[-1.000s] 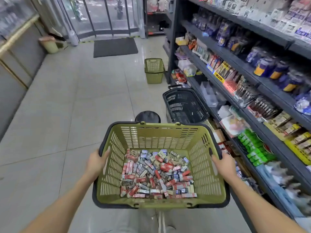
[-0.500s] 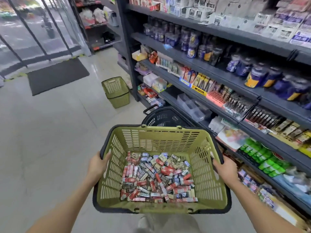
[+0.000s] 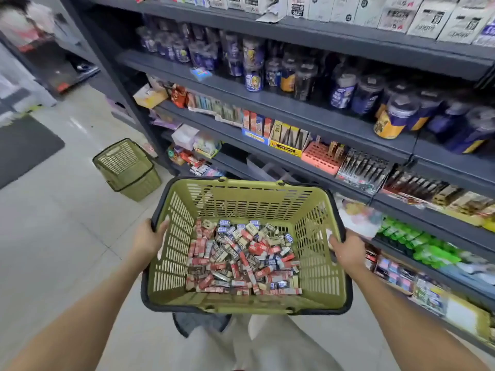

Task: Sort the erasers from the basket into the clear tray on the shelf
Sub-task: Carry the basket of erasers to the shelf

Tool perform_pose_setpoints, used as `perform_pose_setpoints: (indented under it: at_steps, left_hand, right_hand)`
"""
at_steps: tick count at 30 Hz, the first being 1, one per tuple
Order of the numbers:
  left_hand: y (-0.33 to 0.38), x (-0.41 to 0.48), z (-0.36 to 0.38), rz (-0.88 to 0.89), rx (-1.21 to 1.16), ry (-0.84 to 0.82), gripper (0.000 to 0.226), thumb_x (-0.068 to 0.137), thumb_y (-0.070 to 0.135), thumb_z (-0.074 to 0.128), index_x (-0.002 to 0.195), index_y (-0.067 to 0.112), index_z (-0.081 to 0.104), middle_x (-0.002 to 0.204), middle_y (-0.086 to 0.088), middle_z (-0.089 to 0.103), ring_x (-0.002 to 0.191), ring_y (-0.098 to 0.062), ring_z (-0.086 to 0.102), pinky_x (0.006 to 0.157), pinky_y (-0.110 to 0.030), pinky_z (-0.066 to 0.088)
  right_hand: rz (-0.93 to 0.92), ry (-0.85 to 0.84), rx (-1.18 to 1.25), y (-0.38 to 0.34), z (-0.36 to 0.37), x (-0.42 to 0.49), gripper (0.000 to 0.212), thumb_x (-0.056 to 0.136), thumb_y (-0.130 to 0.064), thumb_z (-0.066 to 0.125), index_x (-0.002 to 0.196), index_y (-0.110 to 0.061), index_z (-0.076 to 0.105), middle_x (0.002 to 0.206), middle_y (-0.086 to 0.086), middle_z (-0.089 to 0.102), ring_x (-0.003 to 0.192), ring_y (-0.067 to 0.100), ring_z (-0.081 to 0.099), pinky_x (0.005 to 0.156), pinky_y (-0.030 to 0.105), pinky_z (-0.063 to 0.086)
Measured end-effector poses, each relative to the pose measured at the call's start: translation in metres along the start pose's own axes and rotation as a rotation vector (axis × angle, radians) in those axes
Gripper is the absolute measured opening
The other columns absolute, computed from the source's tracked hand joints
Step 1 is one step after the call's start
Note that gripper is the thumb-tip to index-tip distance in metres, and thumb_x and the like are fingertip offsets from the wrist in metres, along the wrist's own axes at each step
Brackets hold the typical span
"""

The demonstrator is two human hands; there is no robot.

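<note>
The left hand (image 3: pixel 148 241), at centre left of the frame, is gripping the dark rim of the olive-green basket (image 3: pixel 249 200), with its thumb hooking over the edge and lying against the inside of the slotted wall. The right hand (image 3: pixel 348 250), at centre right, is clasping the opposite rim in the same way, its thumb pointing inward over the edge. Between them the two hands are holding the basket up in front of the body, roughly level.

The erasers (image 3: pixel 241 259) are lying in a loose heap on the basket's floor, wrapped mostly in red, white and blue sleeves, and are covering most of the bottom.

Just beyond the basket's far rim, a clear tray (image 3: pixel 263 167) is sitting on a lower board of the grey shelf (image 3: pixel 294 113); it is blurred and partly hidden. Further along the shelf to the right, a pink holder (image 3: pixel 320 156) is standing beside yellow boxes, and green packets (image 3: pixel 417 245) are lying lower down. Rows of jars (image 3: pixel 340 89) are filling the board above.

At middle left, a second green basket (image 3: pixel 126 167) is resting on the tiled floor beside the shelf's end, and a dark mat (image 3: pixel 24 145) is lying at the left edge.
</note>
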State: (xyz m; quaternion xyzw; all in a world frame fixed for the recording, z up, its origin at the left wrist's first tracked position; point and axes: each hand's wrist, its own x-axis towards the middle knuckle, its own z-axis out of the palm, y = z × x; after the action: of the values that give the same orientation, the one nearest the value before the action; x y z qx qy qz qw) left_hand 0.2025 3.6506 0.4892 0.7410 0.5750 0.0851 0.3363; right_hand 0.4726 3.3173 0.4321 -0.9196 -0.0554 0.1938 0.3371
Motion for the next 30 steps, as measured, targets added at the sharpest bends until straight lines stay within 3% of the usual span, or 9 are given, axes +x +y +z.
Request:
perform_pose_setpoints:
  at_steps: [4,10,14,17,21,23,30]
  left_hand:
    - [0.023,0.052,0.008,0.031,0.051,-0.008,0.037,0.093,0.038,0.056,0.087,0.002,0.049,0.071,-0.011,0.052,0.073,-0.031,0.054,0.058,-0.037,0.039]
    - [0.043,0.123,0.026,0.063,0.196,-0.102,0.038,0.094,0.037,0.054,0.09,0.0,0.052,0.08,-0.018,0.055,0.076,-0.032,0.054,0.069,-0.04,0.042]
    - [0.052,0.168,0.048,0.099,0.274,-0.174,0.032,0.094,0.035,0.055,0.087,0.004,0.047,0.065,-0.005,0.046,0.069,-0.027,0.047,0.062,-0.035,0.036]
    - [0.058,0.204,0.064,0.136,0.291,-0.277,0.029,0.095,0.033,0.054,0.089,0.005,0.046,0.076,-0.012,0.051,0.074,-0.028,0.049,0.066,-0.035,0.038]
    - [0.058,0.261,0.089,0.241,0.357,-0.39,0.033,0.094,0.03,0.057,0.087,-0.001,0.05,0.081,-0.021,0.057,0.083,-0.039,0.058,0.069,-0.041,0.043]
    - [0.056,0.286,0.104,0.278,0.387,-0.451,0.035,0.094,0.03,0.056,0.087,-0.003,0.052,0.084,-0.025,0.061,0.083,-0.04,0.059,0.069,-0.044,0.046]
    - [0.03,0.35,0.16,0.326,0.449,-0.529,0.035,0.093,0.036,0.057,0.092,0.001,0.055,0.085,-0.014,0.061,0.083,-0.036,0.06,0.068,-0.038,0.047]
  right_hand:
    - [0.056,0.019,-0.034,-0.021,0.011,0.032,0.019,0.09,-0.018,0.059,0.084,0.0,0.063,0.072,0.025,0.065,0.063,0.032,0.063,0.042,0.017,0.027]
    - [0.149,-0.004,-0.066,-0.039,0.031,0.064,0.027,0.092,-0.021,0.055,0.083,0.004,0.061,0.076,0.022,0.066,0.066,0.032,0.064,0.048,0.027,0.039]
    - [0.234,0.05,-0.022,-0.043,0.049,0.067,0.021,0.09,-0.018,0.058,0.075,-0.003,0.055,0.064,0.012,0.057,0.06,0.03,0.059,0.042,0.021,0.029]
    - [0.302,0.098,-0.01,-0.045,0.067,0.066,0.02,0.089,-0.019,0.06,0.077,-0.004,0.055,0.057,0.008,0.051,0.051,0.023,0.049,0.043,0.024,0.028]
    - [0.432,0.179,-0.029,-0.043,0.1,0.062,0.019,0.09,-0.021,0.058,0.079,-0.005,0.055,0.061,0.009,0.053,0.059,0.029,0.054,0.05,0.028,0.034]
    - [0.498,0.22,-0.023,-0.041,0.118,0.061,0.02,0.088,-0.02,0.058,0.075,-0.006,0.053,0.056,0.005,0.051,0.055,0.026,0.051,0.045,0.025,0.032]
    - [0.552,0.27,-0.013,-0.023,0.175,0.083,0.027,0.087,-0.019,0.057,0.063,-0.016,0.046,0.05,-0.002,0.046,0.045,0.013,0.044,0.041,0.021,0.025]
